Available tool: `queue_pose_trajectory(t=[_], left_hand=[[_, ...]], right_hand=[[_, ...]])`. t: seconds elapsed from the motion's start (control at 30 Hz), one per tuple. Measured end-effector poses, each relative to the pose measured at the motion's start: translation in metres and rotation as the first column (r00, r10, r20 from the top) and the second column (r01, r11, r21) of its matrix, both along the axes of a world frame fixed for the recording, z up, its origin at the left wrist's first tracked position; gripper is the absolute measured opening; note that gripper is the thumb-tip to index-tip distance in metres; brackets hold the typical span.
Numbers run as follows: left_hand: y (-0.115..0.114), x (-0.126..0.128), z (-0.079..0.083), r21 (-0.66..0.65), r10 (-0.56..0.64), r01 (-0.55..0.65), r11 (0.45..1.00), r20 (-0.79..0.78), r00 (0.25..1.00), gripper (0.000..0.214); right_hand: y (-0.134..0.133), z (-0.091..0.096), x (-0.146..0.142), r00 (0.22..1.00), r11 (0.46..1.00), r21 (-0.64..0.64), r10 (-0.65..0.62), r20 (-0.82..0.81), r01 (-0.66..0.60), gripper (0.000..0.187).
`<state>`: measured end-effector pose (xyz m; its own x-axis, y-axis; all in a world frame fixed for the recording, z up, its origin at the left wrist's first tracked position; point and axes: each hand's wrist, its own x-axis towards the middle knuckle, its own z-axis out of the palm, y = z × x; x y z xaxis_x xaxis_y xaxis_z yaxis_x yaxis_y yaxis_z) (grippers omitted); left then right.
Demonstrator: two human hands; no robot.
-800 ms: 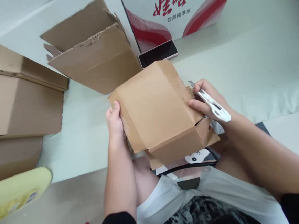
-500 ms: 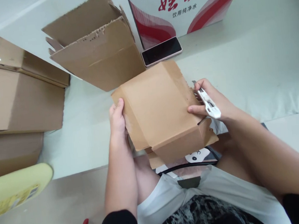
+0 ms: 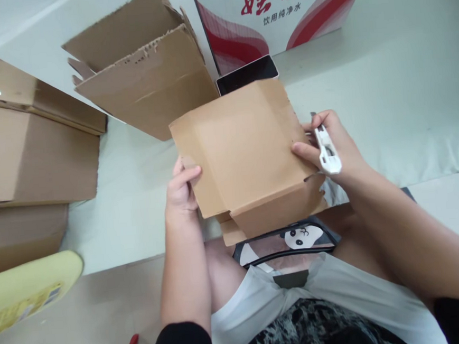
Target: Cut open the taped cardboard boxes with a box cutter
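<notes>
A brown cardboard box, creased and with loose side flaps, is held up over the table's near edge. Its right side looks ragged. My left hand pinches the left flap, thumb or finger lying on top and the rest behind it. At the right edge, my right hand grips the cardboard and also carries a white utility knife, whose short blade sticks out at the far end. The fingers under the cardboard are partly hidden.
Behind stand an opened cardboard carton and a white-and-red printed box. A phone lies before them, partly covered. Several brown boxes are stacked left, near a yellow-green bottle-like object. A panda-patterned item rests on my lap.
The cardboard box has risen slightly away from me, now covering part of the phone. My left hand has shifted its grip lower on the flap; my right hand and knife moved slightly up and right.
</notes>
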<state>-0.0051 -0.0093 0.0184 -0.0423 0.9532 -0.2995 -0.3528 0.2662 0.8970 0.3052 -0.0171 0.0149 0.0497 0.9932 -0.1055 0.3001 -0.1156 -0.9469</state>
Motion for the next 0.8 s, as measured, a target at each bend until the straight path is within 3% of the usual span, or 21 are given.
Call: queue_pose_trajectory(t=[0.1, 0.17, 0.27, 0.43, 0.53, 0.6, 0.7, 0.73, 0.8], left_hand=[[0.006, -0.009, -0.005, 0.099, 0.077, -0.077, 0.992, 0.01, 0.997, 0.045], [0.008, -0.015, -0.008, 0.12, 0.113, -0.111, 0.987, -0.01, 0.994, 0.042], [0.008, -0.017, -0.01, 0.147, 0.138, -0.126, 0.981, -0.076, 0.988, 0.034], [0.012, -0.005, -0.009, 0.194, 0.175, -0.148, 0.97, -0.132, 0.976, 0.037], [0.013, 0.004, -0.009, 0.182, 0.225, -0.193, 0.964, -0.178, 0.958, 0.042], [0.009, 0.008, -0.009, 0.192, 0.356, -0.309, 0.931, -0.303, 0.884, 0.043], [-0.005, 0.007, -0.008, 0.266, 0.555, -0.488, 0.831, -0.455, 0.696, 0.033], [-0.011, 0.005, -0.007, 0.236, 0.525, -0.473, 0.849, -0.475, 0.706, 0.027], [-0.027, 0.002, -0.005, 0.004, 0.23, -0.265, 0.964, -0.505, 0.832, 0.05]], right_hand=[[0.002, -0.006, 0.003, 0.976, 0.978, 0.201, -0.006, -0.216, 0.051, 0.06], [0.001, -0.004, 0.005, 0.967, 0.968, 0.246, 0.021, -0.254, 0.043, 0.061], [-0.004, 0.005, 0.006, 0.981, 0.986, 0.169, 0.025, -0.191, 0.008, 0.059], [-0.009, 0.015, 0.001, 0.994, 0.993, 0.064, 0.092, 0.055, -0.096, 0.051], [-0.009, 0.017, -0.002, 0.991, 0.997, 0.052, 0.042, 0.124, -0.049, 0.05], [-0.007, 0.017, -0.003, 0.99, 0.998, 0.062, -0.014, 0.142, 0.005, 0.049], [-0.005, 0.017, -0.002, 0.985, 0.998, 0.049, -0.053, 0.167, 0.045, 0.046], [-0.005, 0.017, -0.001, 0.983, 0.998, 0.035, -0.054, 0.176, 0.049, 0.044], [-0.005, 0.017, 0.0, 0.982, 0.999, 0.009, -0.051, 0.184, 0.05, 0.042]])
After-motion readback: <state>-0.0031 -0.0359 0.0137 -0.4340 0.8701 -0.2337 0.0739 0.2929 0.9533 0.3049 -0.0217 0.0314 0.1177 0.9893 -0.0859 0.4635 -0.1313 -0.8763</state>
